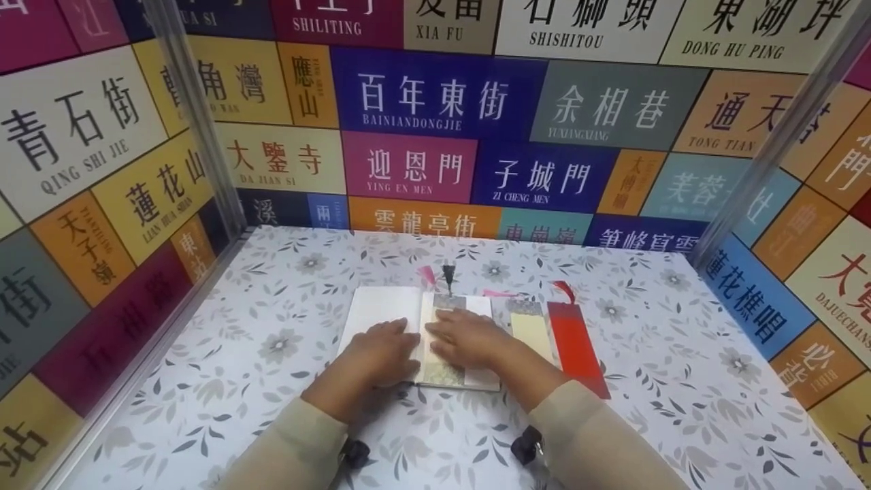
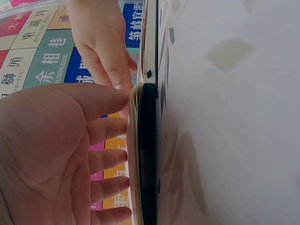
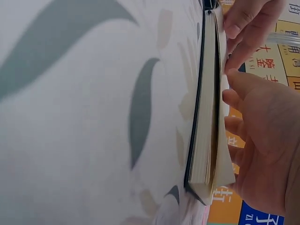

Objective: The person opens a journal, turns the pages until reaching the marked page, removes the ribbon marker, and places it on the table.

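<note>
My left hand (image 1: 384, 350) is on the left side of the open book (image 1: 381, 303), with the fingers a bit apart and the tips touching the paper. The book lies on the table (image 1: 238, 381). My right hand (image 1: 469, 337) is on the right side, over 1 long bookmark (image 1: 444, 374) with a black tassel (image 1: 448, 273). Its fingers are apart too. Just beside the book lie 2 more: a pale bookmark (image 1: 531, 330), then a red bookmark (image 1: 577, 347).
</note>
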Demonstrator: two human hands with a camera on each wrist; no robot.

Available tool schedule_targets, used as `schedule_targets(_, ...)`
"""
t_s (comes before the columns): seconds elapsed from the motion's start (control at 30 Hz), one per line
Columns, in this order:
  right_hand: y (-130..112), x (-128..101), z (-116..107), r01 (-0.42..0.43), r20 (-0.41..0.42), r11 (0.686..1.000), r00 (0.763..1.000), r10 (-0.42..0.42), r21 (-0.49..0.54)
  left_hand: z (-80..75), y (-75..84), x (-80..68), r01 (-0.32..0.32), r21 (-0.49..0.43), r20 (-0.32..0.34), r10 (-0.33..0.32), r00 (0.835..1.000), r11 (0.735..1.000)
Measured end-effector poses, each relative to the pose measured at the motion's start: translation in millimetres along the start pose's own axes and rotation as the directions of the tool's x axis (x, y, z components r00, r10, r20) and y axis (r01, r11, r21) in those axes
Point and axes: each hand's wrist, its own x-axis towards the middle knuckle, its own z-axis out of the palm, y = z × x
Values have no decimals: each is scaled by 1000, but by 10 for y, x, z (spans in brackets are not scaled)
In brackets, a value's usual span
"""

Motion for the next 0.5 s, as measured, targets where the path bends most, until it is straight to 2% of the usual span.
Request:
schedule_targets(0.2, 91, -63, 5, -3, -31, 1000, 1000, 3, -9, -10, 10, -15, -24, 30, -15, 25, 1000, 999)
schedule_targets(0.5, 196, -105, 40, -102, -129, 994, 986, 105, 27, -5, 15, -17, -5, 34, 4, 5, 1000, 999)
